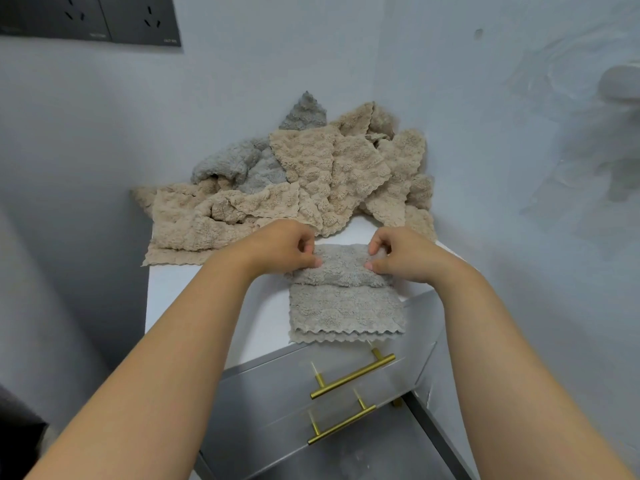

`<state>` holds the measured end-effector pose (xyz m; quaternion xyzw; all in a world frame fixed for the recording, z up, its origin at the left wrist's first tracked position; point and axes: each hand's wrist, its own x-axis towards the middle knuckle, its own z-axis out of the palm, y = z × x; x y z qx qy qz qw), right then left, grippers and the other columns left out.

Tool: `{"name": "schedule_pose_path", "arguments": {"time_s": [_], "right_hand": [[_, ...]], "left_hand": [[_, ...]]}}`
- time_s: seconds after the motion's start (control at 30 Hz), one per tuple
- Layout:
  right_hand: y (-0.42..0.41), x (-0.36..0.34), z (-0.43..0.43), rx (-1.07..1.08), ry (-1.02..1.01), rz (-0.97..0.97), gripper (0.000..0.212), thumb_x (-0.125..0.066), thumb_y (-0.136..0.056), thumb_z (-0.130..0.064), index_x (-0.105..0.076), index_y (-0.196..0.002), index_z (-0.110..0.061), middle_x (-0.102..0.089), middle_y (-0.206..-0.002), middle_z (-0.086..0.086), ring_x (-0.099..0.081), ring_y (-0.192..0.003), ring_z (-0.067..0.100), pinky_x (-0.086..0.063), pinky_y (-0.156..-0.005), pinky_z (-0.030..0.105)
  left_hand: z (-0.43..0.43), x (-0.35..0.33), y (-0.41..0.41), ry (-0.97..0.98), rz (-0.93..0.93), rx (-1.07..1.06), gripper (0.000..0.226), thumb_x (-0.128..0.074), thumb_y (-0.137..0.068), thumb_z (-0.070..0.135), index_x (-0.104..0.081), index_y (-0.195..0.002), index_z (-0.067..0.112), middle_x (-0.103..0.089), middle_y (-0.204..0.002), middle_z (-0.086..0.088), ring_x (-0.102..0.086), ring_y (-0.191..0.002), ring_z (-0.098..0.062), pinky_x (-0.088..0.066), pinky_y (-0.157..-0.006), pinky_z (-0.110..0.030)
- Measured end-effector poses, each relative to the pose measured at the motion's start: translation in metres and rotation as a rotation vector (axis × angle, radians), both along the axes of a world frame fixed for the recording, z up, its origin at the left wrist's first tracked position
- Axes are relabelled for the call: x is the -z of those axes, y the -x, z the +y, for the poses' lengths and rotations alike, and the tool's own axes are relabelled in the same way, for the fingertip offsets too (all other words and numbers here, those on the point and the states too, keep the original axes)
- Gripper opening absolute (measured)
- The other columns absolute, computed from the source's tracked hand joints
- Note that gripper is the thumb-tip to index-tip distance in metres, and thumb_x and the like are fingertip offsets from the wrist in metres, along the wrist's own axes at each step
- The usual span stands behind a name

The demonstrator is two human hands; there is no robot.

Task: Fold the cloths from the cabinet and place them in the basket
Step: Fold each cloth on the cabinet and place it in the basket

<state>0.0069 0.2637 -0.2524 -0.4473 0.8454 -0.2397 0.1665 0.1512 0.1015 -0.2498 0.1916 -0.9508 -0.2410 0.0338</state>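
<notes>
A grey-beige fluffy cloth (346, 308) lies on the white cabinet top (194, 306), its far part rolled toward me over the near half. My left hand (287, 249) pinches the left end of that fold between thumb and fingers. My right hand (401, 252) pinches the right end the same way. Behind it a heap of several unfolded beige cloths (332, 174) and grey cloths (242, 164) is piled against the wall corner. No basket is in view.
Below the cabinet top, grey drawer fronts with two brass bar handles (353, 375) (341, 424) stick out toward me. Pale walls close in behind and to the right. Dark wall sockets (90, 19) sit at the upper left.
</notes>
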Motion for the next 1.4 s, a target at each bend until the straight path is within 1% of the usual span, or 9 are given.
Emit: {"name": "schedule_pose_path", "arguments": {"time_s": [0.1,0.23,0.3,0.5,0.8,1.03,1.2,1.3,1.4], "right_hand": [[0.001,-0.003,0.002,-0.021,-0.042,0.017,0.048,-0.071,-0.084,-0.021,-0.049,-0.126,-0.02,-0.051,-0.123,-0.001,-0.049,-0.114,0.018,-0.04,-0.093,0.029],[-0.002,-0.007,0.0,-0.034,-0.112,0.055,0.062,-0.071,-0.084,-0.022,-0.043,-0.139,-0.02,-0.043,-0.141,0.005,-0.044,-0.126,0.022,-0.036,-0.101,0.031],[-0.003,-0.008,-0.003,-0.005,-0.104,0.058,0.06,-0.073,-0.082,-0.021,-0.048,-0.135,-0.015,-0.049,-0.135,0.005,-0.049,-0.121,0.024,-0.04,-0.099,0.033],[-0.001,0.001,-0.01,0.108,0.102,0.126,0.038,-0.076,-0.078,-0.017,-0.058,-0.11,-0.008,-0.057,-0.101,0.005,-0.05,-0.092,0.018,-0.037,-0.067,0.025],[0.0,0.011,-0.016,0.135,0.276,0.309,0.032,-0.069,-0.076,-0.004,-0.052,-0.1,-0.016,-0.053,-0.098,0.001,-0.047,-0.092,0.02,-0.032,-0.064,0.03],[0.001,-0.003,0.0,0.013,0.043,0.14,0.04,-0.079,-0.071,-0.013,-0.049,-0.097,-0.019,-0.054,-0.095,-0.002,-0.049,-0.083,0.015,-0.039,-0.063,0.027],[0.0,-0.015,0.009,-0.041,-0.036,0.072,0.036,-0.065,-0.083,-0.049,-0.059,-0.098,-0.016,-0.059,-0.095,-0.005,-0.053,-0.084,0.011,-0.041,-0.071,0.028],[-0.003,-0.015,0.006,-0.014,0.019,0.061,0.04,-0.055,-0.093,-0.041,-0.065,-0.089,-0.002,-0.067,-0.083,0.009,-0.057,-0.076,0.021,-0.045,-0.073,0.034],[-0.006,-0.011,0.004,-0.03,-0.02,0.056,0.019,-0.064,-0.089,-0.027,-0.063,-0.082,-0.01,-0.062,-0.073,-0.004,-0.052,-0.068,0.009,-0.041,-0.062,0.022]], "left_hand": [[0.001,-0.001,-0.002,-0.034,-0.037,-0.012,0.042,-0.074,-0.079,0.038,-0.053,-0.113,0.023,-0.053,-0.104,0.001,-0.052,-0.094,-0.016,-0.04,-0.077,-0.029],[-0.001,-0.004,-0.004,-0.01,-0.143,-0.026,0.077,-0.072,-0.076,0.048,-0.043,-0.14,0.018,-0.051,-0.133,-0.003,-0.048,-0.117,-0.021,-0.037,-0.09,-0.028],[0.001,-0.006,-0.004,-0.023,-0.147,-0.031,0.072,-0.073,-0.075,0.047,-0.05,-0.134,0.013,-0.061,-0.12,-0.008,-0.049,-0.091,-0.011,-0.04,-0.078,-0.027],[0.008,-0.005,0.002,0.09,0.08,-0.112,0.033,-0.077,-0.077,0.035,-0.051,-0.088,0.019,-0.05,-0.075,0.003,-0.047,-0.07,-0.016,-0.031,-0.055,-0.026],[0.005,0.008,0.01,0.351,0.277,-0.118,0.033,-0.076,-0.076,0.018,-0.045,-0.087,0.022,-0.047,-0.083,0.007,-0.046,-0.082,-0.017,-0.037,-0.063,-0.029],[0.004,-0.013,-0.004,0.211,0.025,0.046,0.046,-0.084,-0.068,0.025,-0.05,-0.1,0.022,-0.045,-0.088,0.009,-0.043,-0.084,-0.015,-0.036,-0.064,-0.023],[0.005,-0.023,-0.011,0.022,-0.015,0.065,0.04,-0.069,-0.078,0.051,-0.067,-0.088,0.012,-0.061,-0.098,-0.007,-0.057,-0.091,-0.025,-0.047,-0.083,-0.041],[0.006,-0.018,-0.005,0.035,0.055,0.008,0.036,-0.064,-0.086,0.044,-0.07,-0.076,0.01,-0.065,-0.094,-0.009,-0.06,-0.09,-0.026,-0.048,-0.081,-0.041],[0.008,-0.01,0.003,0.088,0.048,0.024,0.024,-0.072,-0.081,0.034,-0.066,-0.079,0.011,-0.06,-0.097,0.001,-0.056,-0.092,-0.017,-0.045,-0.079,-0.031]]}}
